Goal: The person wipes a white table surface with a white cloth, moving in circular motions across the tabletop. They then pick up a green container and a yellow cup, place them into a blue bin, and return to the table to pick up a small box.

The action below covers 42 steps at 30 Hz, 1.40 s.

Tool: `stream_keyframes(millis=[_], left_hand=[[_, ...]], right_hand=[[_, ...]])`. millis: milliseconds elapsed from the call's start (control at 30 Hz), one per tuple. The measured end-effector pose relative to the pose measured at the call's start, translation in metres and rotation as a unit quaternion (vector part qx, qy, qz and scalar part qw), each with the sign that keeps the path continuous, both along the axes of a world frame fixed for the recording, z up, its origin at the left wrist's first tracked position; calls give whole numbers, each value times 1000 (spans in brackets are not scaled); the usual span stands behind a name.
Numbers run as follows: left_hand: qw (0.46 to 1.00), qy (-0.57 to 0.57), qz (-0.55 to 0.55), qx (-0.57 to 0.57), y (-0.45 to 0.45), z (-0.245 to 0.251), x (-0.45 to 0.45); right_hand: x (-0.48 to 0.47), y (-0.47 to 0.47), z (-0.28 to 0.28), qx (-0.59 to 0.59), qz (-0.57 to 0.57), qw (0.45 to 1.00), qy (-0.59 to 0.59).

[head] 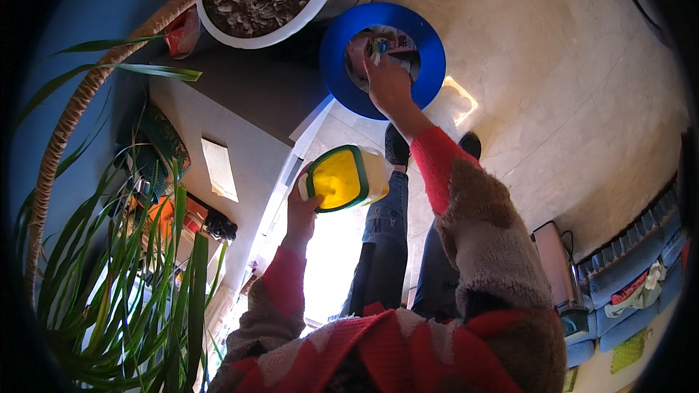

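My left hand (304,204) grips a square plastic container (338,179) with a green rim and yellow inside; its thumb lies over the rim. My right hand (389,79) reaches into a round bin with a wide blue rim (334,60), fingers down among wrappers and other litter (394,42). Its fingertips are partly hidden by the hand and the litter, so whether they hold anything cannot be told. The container is nearer my body than the bin, above my legs.
A potted plant in a white pot (322,8) stands beside the bin, its trunk (76,98) arching left over long green leaves. A white cabinet (256,142) is on the left. A pale tray-like thing (461,101) lies on the tiled floor. A blue sofa (622,284) is at lower right.
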<state>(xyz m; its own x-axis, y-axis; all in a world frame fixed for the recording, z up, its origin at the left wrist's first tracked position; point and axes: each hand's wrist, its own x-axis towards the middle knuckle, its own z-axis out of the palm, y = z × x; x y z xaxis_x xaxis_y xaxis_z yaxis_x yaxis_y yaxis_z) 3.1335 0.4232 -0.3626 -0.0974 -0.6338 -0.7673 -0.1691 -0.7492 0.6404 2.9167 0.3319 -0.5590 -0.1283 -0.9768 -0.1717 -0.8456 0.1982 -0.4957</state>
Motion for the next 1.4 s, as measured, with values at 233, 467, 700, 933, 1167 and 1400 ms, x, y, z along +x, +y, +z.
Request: stream_keyframes(millis=[233, 467, 700, 933, 1167, 1400], left_hand=[[1000, -10, 12, 5, -1, -5, -2], [999, -27, 28, -2, 8, 1, 12], [999, -13, 26, -20, 12, 18, -13], [986, -68, -69, -134, 6, 62, -74], [933, -123, -247, -230, 25, 135, -159], [960, 100, -192, -180, 62, 216, -197]], right_hand=[[13, -31, -74, 129, 44, 986, -92], [48, -38, -173, -130, -166, 956, -201], [0, 11, -22, -48, 73, 984, -155], [-97, 118, 152, 220, -176, 793, -540], [-155, 207, 276, 128, -52, 827, -545], [-204, 288, 339, 31, -193, 822, -535]])
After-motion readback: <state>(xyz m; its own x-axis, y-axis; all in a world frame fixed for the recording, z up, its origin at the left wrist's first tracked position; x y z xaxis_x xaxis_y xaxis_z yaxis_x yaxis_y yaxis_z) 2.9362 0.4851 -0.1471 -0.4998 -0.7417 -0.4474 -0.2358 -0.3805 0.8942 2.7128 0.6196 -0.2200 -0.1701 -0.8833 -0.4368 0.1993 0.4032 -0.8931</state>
